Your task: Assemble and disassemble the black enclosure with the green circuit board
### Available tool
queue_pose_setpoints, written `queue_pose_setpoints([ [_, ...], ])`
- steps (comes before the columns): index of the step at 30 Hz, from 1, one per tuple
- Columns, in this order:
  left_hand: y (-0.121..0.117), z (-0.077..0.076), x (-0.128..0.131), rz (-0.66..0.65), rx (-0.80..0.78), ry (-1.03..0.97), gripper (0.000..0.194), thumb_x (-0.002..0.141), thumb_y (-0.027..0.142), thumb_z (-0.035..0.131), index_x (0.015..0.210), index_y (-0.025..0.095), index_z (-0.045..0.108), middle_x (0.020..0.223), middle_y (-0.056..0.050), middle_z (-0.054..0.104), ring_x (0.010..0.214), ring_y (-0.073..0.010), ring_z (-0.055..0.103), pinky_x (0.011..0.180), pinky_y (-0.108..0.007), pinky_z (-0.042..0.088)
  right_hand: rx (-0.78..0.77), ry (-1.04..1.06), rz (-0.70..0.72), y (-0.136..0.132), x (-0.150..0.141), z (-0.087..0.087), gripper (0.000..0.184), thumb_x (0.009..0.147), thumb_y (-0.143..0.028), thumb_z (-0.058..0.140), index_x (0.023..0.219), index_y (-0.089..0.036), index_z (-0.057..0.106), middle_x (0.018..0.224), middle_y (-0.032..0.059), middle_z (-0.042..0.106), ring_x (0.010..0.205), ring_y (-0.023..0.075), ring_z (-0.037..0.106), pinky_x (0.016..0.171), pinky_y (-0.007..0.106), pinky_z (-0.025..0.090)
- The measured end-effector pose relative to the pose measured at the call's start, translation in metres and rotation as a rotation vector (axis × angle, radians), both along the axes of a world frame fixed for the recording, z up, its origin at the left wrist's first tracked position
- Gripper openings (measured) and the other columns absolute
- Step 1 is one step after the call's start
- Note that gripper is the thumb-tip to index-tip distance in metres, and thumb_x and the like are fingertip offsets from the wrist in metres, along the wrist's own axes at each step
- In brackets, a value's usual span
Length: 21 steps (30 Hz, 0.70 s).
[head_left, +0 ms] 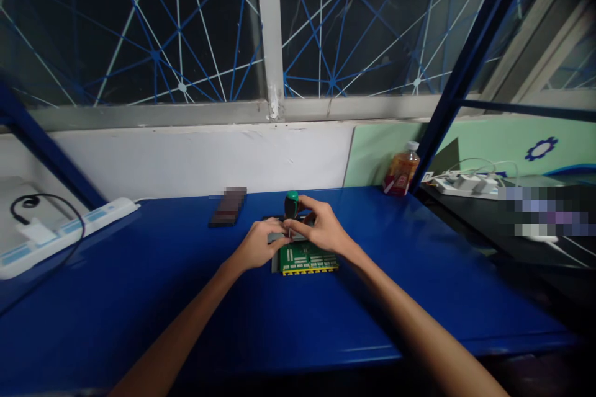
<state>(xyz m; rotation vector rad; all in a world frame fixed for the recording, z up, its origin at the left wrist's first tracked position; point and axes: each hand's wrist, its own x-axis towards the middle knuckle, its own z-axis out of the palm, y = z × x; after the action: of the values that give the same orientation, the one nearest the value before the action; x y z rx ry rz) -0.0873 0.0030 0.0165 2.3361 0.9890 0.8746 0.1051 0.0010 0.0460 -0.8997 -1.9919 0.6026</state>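
Note:
A screwdriver with a green and black handle stands upright, its shaft pointing down at the far part of a green circuit board. My right hand grips the handle between thumb and fingers. From the left, my left hand reaches in with thumb and fingers curled toward the screwdriver's lower shaft; what its fingertips pinch is too small to make out. Yellow connectors line the board's near edge. A grey plate shows under the board's left side, and a grey part lies across its far side, partly hidden by my hands.
The blue table carries a dark flat object, partly blurred, behind my left hand. A drink bottle stands at the back right. On the left lies a white power strip with a black cable; another strip is on the right.

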Motion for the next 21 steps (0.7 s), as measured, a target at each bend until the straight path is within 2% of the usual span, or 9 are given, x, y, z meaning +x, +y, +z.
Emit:
queue_pose_setpoints([
  [4,0.0011,-0.002,-0.0011,0.042,0.012,-0.023,0.015,0.082,0.026,0.062,0.089,0.019,0.074,0.094,-0.006,0.07,0.09,-0.0214,0.062,0.082,-0.034,0.048,0.06,-0.018,-0.072,-0.0021,-0.0033,0.0022,0.022,0.08,-0.039,0.066,0.082,-0.02,0.054,0.072,-0.0023,0.059,0.061,0.012,0.053,0.057,0.027,0.039],
  [7,0.0019,-0.0015,-0.0007,0.045,0.006,-0.041,0.014,0.082,0.027,0.063,0.085,0.019,0.074,0.089,-0.006,0.07,0.087,-0.0208,0.063,0.079,-0.032,0.049,0.127,-0.056,-0.103,-0.0043,-0.0055,0.0039,0.028,0.078,-0.044,0.067,0.076,-0.02,0.053,0.071,-0.001,0.058,0.064,0.0133,0.052,0.059,0.028,0.04],
  [10,0.0028,-0.0007,-0.0005,0.035,0.012,-0.039,0.013,0.083,0.025,0.063,0.084,0.019,0.074,0.088,-0.005,0.071,0.087,-0.0205,0.064,0.08,-0.032,0.049,0.138,-0.021,-0.064,-0.0043,-0.0044,0.0041,0.023,0.08,-0.038,0.065,0.095,-0.021,0.058,0.089,0.0031,0.062,0.078,0.017,0.057,0.064,0.029,0.046],
  [12,0.0034,-0.0008,-0.0007,0.017,0.018,-0.035,0.013,0.083,0.023,0.062,0.085,0.02,0.075,0.09,-0.004,0.072,0.089,-0.0205,0.064,0.083,-0.032,0.048,0.109,0.038,-0.017,-0.0027,-0.0025,0.003,0.032,0.081,-0.029,0.063,0.112,-0.022,0.055,0.104,0.0059,0.061,0.088,0.0187,0.058,0.065,0.029,0.049],
  [14,0.0039,-0.0016,-0.001,0.002,0.019,-0.029,0.014,0.084,0.022,0.062,0.085,0.02,0.076,0.09,-0.004,0.073,0.089,-0.0205,0.064,0.083,-0.032,0.048,0.055,0.084,0.033,-0.0006,-0.0009,0.001,0.04,0.081,-0.023,0.061,0.12,-0.022,0.052,0.109,0.0067,0.061,0.089,0.0185,0.06,0.064,0.029,0.051],
  [18,0.0044,-0.0034,-0.0017,0.011,0.023,-0.03,0.013,0.084,0.022,0.062,0.084,0.02,0.075,0.088,-0.004,0.073,0.087,-0.0203,0.065,0.082,-0.032,0.049,-0.023,0.107,0.097,0.0011,-0.0005,-0.0016,0.04,0.081,-0.02,0.059,0.121,-0.022,0.051,0.096,0.0031,0.064,0.079,0.0161,0.062,0.065,0.03,0.051],
  [21,0.0041,-0.0034,-0.0015,0.006,0.026,-0.026,0.014,0.084,0.021,0.062,0.085,0.021,0.075,0.088,-0.003,0.073,0.087,-0.02,0.065,0.083,-0.032,0.049,-0.024,0.077,0.08,-0.0006,-0.0008,-0.0002,0.037,0.081,-0.021,0.061,0.116,-0.022,0.051,0.087,0.0008,0.064,0.073,0.0146,0.062,0.066,0.029,0.048],
])
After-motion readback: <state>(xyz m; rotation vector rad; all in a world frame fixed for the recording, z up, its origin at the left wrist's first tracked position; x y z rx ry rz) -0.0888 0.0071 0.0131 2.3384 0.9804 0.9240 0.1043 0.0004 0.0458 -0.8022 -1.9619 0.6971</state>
